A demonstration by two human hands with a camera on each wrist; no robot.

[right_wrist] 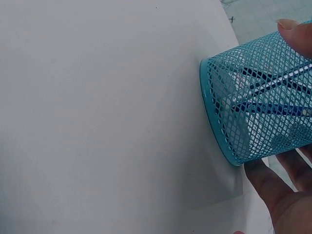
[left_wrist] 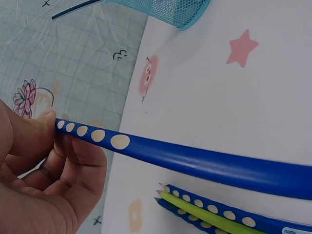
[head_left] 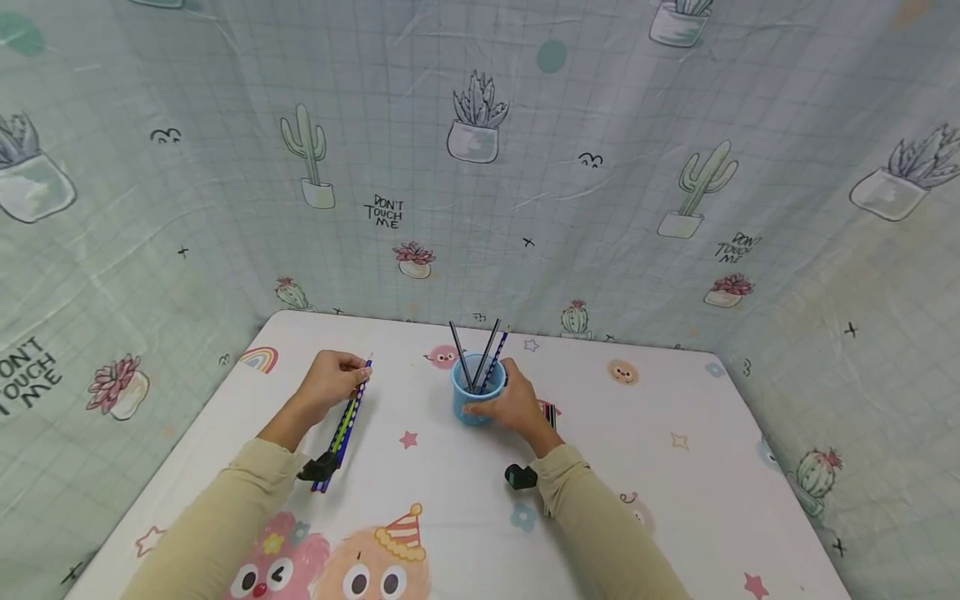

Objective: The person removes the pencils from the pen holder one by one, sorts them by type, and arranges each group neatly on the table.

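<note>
My left hand (head_left: 328,382) pinches a blue pencil with pale dots (left_wrist: 209,158) near its sharpened end, its shaft slanting back toward me. Beneath it on the table, in the left wrist view, lie a bright green pencil (left_wrist: 207,211) and blue dotted pencils (left_wrist: 239,219), tips side by side. My right hand (head_left: 519,402) grips a light blue mesh pencil cup (head_left: 470,414) from its right side, thumb across the front. Two dark pencils (head_left: 459,348) and a blue dotted pencil (head_left: 495,360) stand leaning inside the cup; their lower ends show through the mesh in the right wrist view.
Black striped pencils (head_left: 551,415) lie partly hidden under my right forearm. The white table (head_left: 637,442) carries printed cartoon figures and stars. Cloth with cactus prints (head_left: 525,208) hangs behind the table and on both sides.
</note>
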